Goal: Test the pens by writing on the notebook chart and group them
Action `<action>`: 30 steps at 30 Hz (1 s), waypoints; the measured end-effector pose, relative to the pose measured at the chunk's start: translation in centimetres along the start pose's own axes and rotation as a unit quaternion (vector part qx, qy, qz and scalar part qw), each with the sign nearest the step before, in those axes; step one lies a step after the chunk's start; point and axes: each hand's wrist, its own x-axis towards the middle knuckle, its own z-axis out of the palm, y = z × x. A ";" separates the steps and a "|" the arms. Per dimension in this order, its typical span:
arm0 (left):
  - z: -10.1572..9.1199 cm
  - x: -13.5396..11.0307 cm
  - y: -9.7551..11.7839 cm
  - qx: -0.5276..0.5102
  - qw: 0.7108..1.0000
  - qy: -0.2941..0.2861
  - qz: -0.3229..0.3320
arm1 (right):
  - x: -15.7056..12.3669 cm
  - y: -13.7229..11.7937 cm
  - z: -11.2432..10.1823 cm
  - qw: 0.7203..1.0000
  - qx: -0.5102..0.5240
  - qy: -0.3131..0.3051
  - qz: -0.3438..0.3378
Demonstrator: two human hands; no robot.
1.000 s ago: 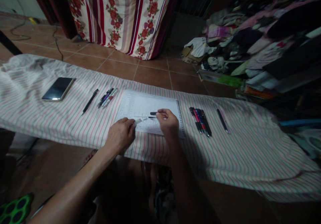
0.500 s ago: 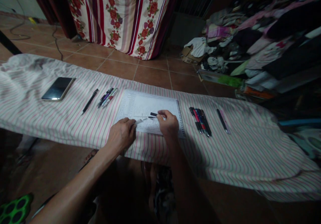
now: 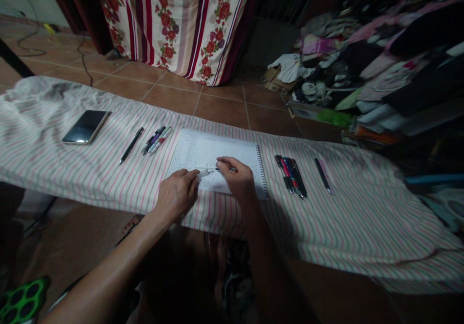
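Both my hands rest on a spiral notebook that lies open on a striped cloth. My left hand pinches the pale barrel of a pen part. My right hand is closed on the other end, a thin dark piece that lines up with the barrel. The two pieces nearly meet between my fingertips over the page.
Left of the notebook lie a black pen, a small bunch of pens and a phone. To the right are several pens and a single dark pen. A floral curtain and piled clothes stand beyond.
My right hand has slid left toward my left hand, closing the gap between the pen pieces. The black cap seen above my right fingers is now hidden.
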 end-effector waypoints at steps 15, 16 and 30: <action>0.5 0.3 -0.7 -0.064 0.998 0.002 0.028 | -0.1 0.0 0.5 0.984 0.114 -0.125 0.051; 0.3 0.3 -0.7 -0.057 0.998 0.001 0.023 | -0.1 0.0 0.4 0.985 0.109 -0.122 0.049; -0.2 0.1 -0.7 -0.021 1.000 -0.004 0.002 | -0.1 0.0 0.3 0.990 0.087 -0.104 0.037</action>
